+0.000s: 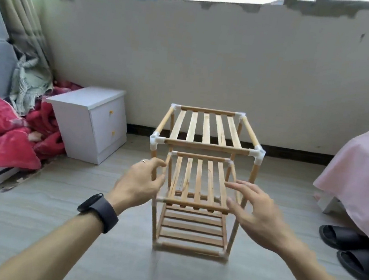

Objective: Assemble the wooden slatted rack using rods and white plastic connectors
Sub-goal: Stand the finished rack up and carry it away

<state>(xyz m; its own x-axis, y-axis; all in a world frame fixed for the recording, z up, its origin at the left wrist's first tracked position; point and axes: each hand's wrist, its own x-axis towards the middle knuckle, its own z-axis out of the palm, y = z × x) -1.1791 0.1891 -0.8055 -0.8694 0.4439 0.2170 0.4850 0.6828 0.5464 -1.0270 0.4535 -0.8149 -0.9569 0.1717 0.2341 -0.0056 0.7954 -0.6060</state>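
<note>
A three-tier wooden slatted rack (203, 146) stands upright on the floor in the middle of the view. White plastic connectors (157, 141) join its rods at the corners. My left hand (139, 183) hovers at the rack's left front upright, fingers loosely curled around the rod without clearly gripping it. My right hand (253, 210) is spread open beside the right front upright at the middle shelf, fingers straight and holding nothing. A dark watch sits on my left wrist.
A white two-drawer nightstand (93, 120) stands to the left by the wall, with red bedding (2, 133) beside it. A pink-covered bed (363, 174) and black slippers (350, 248) are at the right. The wall runs behind the rack.
</note>
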